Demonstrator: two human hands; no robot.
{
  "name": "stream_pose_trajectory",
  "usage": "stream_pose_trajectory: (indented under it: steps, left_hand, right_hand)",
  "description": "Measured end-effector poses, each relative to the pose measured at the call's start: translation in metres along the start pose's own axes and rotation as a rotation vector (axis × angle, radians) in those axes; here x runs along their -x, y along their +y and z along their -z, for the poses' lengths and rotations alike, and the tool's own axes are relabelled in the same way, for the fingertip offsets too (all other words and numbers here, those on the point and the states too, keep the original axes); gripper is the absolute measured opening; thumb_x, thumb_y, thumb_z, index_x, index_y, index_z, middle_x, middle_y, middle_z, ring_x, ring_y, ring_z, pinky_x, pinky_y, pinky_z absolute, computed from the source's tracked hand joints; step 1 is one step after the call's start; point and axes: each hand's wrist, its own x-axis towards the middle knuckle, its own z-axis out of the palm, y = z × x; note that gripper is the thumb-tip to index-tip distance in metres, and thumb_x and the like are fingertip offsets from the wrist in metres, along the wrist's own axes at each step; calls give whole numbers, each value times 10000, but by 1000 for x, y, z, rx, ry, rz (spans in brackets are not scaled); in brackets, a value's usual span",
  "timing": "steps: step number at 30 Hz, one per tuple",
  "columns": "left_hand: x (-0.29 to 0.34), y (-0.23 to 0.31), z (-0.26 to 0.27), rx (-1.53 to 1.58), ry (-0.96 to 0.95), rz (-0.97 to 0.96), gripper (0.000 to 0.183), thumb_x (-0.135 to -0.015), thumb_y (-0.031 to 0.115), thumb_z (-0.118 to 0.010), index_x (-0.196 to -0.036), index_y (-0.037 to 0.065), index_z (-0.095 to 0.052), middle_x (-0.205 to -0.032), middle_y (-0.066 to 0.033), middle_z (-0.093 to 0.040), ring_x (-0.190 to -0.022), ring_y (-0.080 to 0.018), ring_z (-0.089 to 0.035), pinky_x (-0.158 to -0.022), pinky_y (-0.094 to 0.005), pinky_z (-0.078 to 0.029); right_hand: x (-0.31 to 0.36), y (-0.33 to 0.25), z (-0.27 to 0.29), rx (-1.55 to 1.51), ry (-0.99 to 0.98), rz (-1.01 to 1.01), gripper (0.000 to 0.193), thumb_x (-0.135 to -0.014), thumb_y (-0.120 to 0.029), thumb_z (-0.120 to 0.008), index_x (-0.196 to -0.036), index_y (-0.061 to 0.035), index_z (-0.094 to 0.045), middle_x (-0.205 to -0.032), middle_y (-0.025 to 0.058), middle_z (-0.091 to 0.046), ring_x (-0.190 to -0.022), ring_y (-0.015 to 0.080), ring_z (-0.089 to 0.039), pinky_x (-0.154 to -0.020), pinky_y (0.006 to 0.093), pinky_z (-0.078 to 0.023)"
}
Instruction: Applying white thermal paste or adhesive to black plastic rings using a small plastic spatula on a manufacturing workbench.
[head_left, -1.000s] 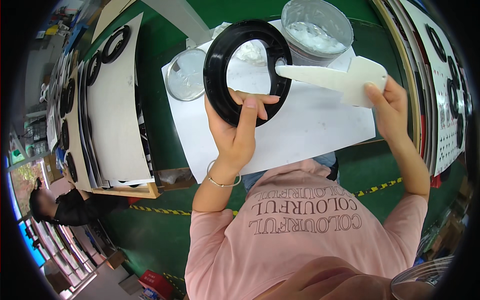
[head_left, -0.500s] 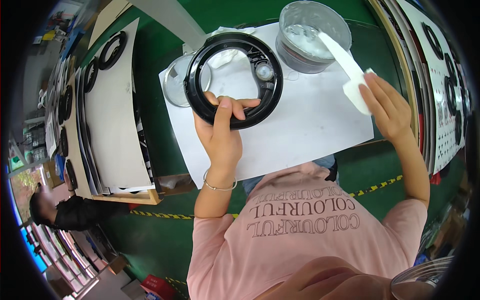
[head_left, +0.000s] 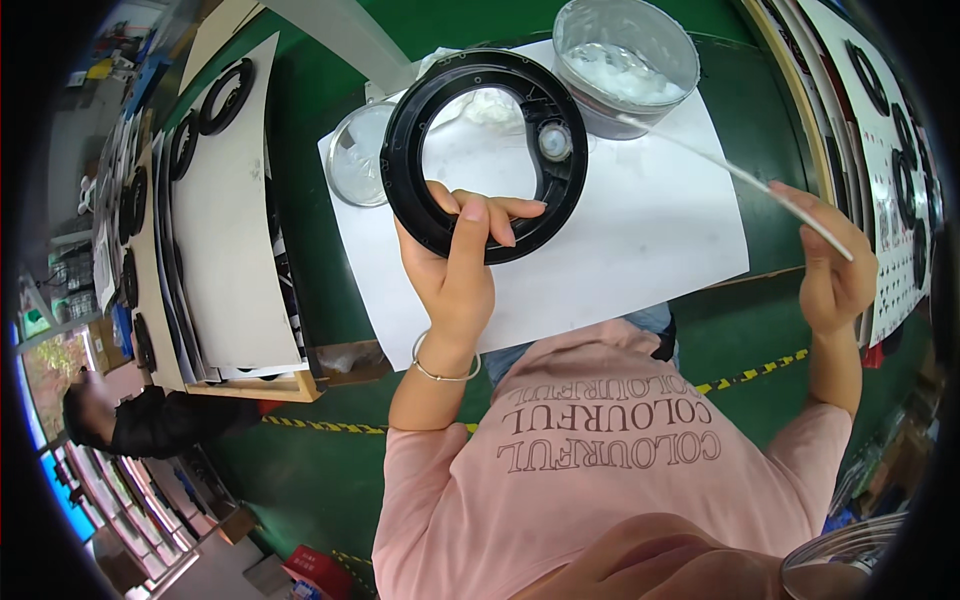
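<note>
My left hand [head_left: 452, 255] is closed on the lower rim of a black plastic ring [head_left: 408, 150], holding it tilted above the white sheet [head_left: 650, 225]. Inside the ring's right side sits a small round whitish part [head_left: 555, 142]. Out to the right, my right hand [head_left: 840, 270] grips a thin white spatula [head_left: 745, 172], seen nearly edge-on. Its tip points toward the ring and lies in front of the lower wall of a grey tub [head_left: 598, 122]. White paste [head_left: 622, 75] fills the tub's bottom; whether the tip carries any is unclear.
A round lid [head_left: 355, 155] lies left of the ring, near crumpled white tissue [head_left: 490, 108]. Boards with black rings flank me: a left board [head_left: 235, 210] and a right board [head_left: 880, 170]. A grey post [head_left: 345, 40] stands behind. Someone in black [head_left: 165, 420] is at far left.
My right hand has drawn the spatula out of the tub, moving right and nearer to me, and turned it edge-on. The ring in my left hand has shifted slightly right.
</note>
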Motion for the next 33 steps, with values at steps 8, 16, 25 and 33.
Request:
stream_pose_trajectory:
  steps: [8,16,25,33]
  left_hand:
    - [2,6,-2,-1,-9,15,112,-847,7,-409,-808,54,-316,-554,-69,-464,-621,-247,-594,-654,-351,-476]
    - [1,8,-5,21,-17,7,113,-846,-2,-406,-807,51,-314,-560,-71,-465,-613,-236,-587,-660,-359,-481]
    - [3,3,-4,-23,-55,-56,127,-836,-25,-405,-821,50,-304,-589,-75,-471,-624,-226,-582,-671,-366,-479]
    - [8,-5,-6,-114,-98,-138,145,-838,-26,-417,-858,49,-294,-626,-81,-472,-660,-223,-589,-650,-320,-456]
  right_hand:
    - [-29,-11,-19,209,-187,354,218,-717,-53,-600,-900,29,-515,-881,225,-598,-783,333,-610,-656,356,-501]
    - [-25,-5,-27,246,-118,427,259,-682,-79,-589,-921,18,-563,-898,166,-606,-776,282,-616,-598,282,-490]
    - [-24,-11,-29,279,-127,334,231,-679,-22,-535,-898,41,-569,-862,175,-613,-729,257,-621,-588,267,-489]
    - [-14,-11,-31,209,-110,225,262,-661,49,-468,-910,64,-548,-848,172,-618,-686,251,-620,-578,270,-487]
